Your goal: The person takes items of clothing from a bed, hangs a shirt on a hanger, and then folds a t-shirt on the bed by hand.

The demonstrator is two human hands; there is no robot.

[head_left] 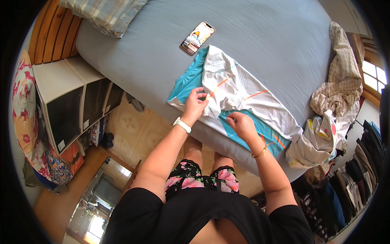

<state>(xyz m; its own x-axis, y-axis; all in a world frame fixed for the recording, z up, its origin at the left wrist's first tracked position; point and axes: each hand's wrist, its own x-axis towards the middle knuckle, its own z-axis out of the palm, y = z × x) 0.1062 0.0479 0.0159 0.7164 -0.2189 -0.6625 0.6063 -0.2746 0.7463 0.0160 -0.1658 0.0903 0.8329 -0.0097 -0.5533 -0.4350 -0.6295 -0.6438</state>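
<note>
A thin white and turquoise sports garment (239, 83) with orange stripes lies spread near the front edge of the bed, wrinkled around its middle. Over its left part is my left hand (196, 105), fingers bent but apart, the tips at the white cloth. My right hand (242, 125) is just above the turquoise lower part, its fingers curled in toward the thumb. Whether cloth is pinched between those fingers cannot be made out. A white watch (182, 125) is on my left wrist, and a thin bracelet (259, 151) circles the right one.
Beyond the garment a phone (197, 38) with a lit screen lies on the grey-blue bed sheet (260, 32). Crumpled clothes (321, 134) are heaped at the right. A plaid pillow (107, 16) is at the far left. Dark-fronted cabinets (65, 118) stand left, and hanging clothes (349, 179) line the right.
</note>
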